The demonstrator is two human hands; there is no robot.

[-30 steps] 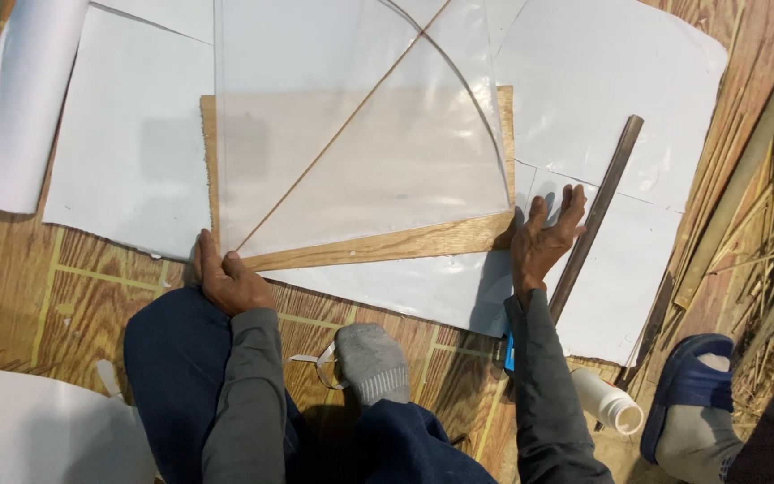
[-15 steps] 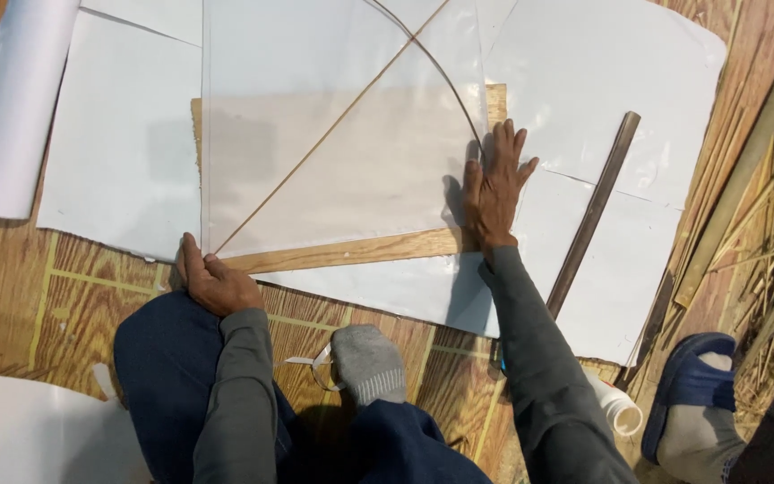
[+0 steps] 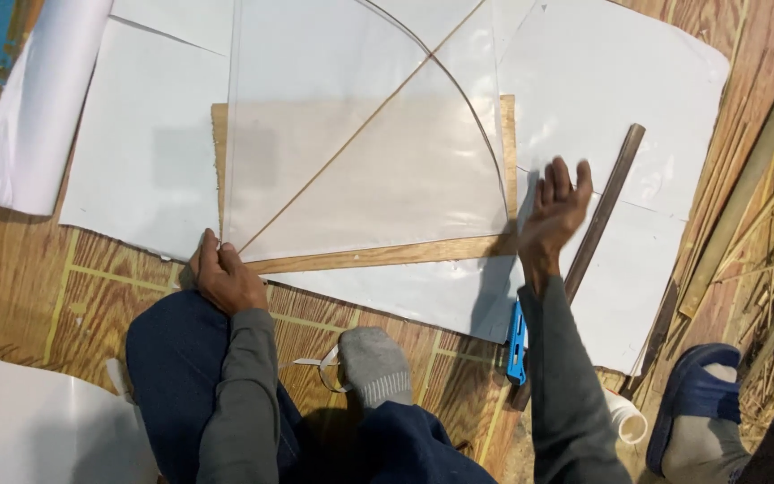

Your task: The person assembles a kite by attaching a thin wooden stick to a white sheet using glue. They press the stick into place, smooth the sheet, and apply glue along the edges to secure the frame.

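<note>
Slid right hand (image 3: 555,211) off the film (image 3: 360,143) toward the board's (image 3: 387,255) right edge, fingers spread, holding nothing. Kept left hand (image 3: 224,280) curled, pinning the film's corner at the board's lower-left. Looked like smoothing done.

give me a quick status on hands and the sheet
Left hand pinning clear sheet corner on wooden board. Right hand open, at sheet's right edge. Long ruler just right of it.
</note>
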